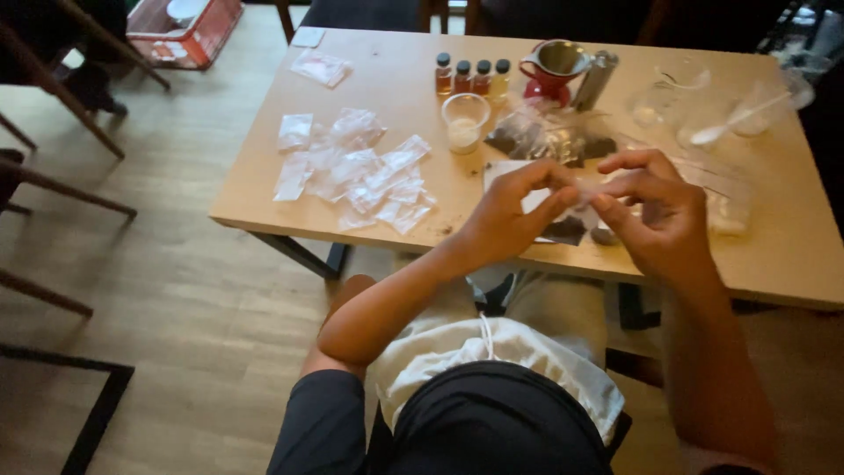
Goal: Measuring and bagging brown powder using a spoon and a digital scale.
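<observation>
Both hands are raised over the near edge of a light wooden table point(396, 75). My left hand point(514, 211) and my right hand point(659, 211) pinch the two sides of one small clear plastic bag point(587, 189) between their fingertips. A pile of several small clear bags point(365, 171) lies to the left of my left hand. Under the hands lie a white sheet and dark bits point(567, 230). A clear plastic cup point(464, 121) with some white stuff in it stands beyond my left hand.
Several small bottles with black caps point(472, 77) stand in a row at the back, next to a red-and-metal pot point(554, 66) and a metal cylinder point(596, 79). Clear cups and a white spoon point(734, 119) sit far right. A red crate point(185, 31) rests on the floor.
</observation>
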